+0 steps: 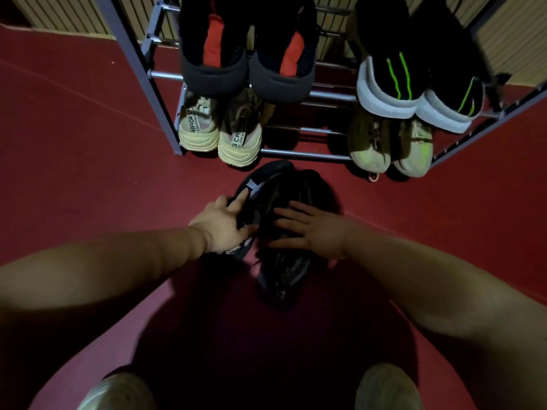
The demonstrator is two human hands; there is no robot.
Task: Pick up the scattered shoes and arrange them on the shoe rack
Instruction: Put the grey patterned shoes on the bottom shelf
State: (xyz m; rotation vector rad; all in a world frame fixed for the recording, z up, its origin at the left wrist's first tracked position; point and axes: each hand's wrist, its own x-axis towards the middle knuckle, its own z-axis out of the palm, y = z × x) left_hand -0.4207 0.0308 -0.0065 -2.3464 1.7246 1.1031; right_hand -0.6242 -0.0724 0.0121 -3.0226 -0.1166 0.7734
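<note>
**Now gathering the black pair in front of the rack**

Both hands are on a pair of black shoes low over the red floor (88, 173). The left hand (220, 224) grips the left black shoe (266, 182) by its side, thumb tucked under and forefinger stretched along the upper. The right hand (313, 229) lies with fingers straight and spread across the right black shoe (284, 279), whose toe points back toward the person. Whether the shoes are lifted or resting on the floor cannot be told in this dim light.

Just beyond the fingertips stands the shoe rack (307, 155). On its lower rails, a cream pair (219, 134) sits ahead and to the left of the left hand, and a beige pair (390, 149) ahead and to the right of the right hand. Bare rails lie between them, straight ahead of both hands. Higher up are a black and red pair (245, 54) and a black and green pair (414, 84).

The step in hand looks like the pick-up. Next, the right hand probably needs a firmer hold. The pair should then go forward into that gap, side by side, without nudging its neighbours.
</note>
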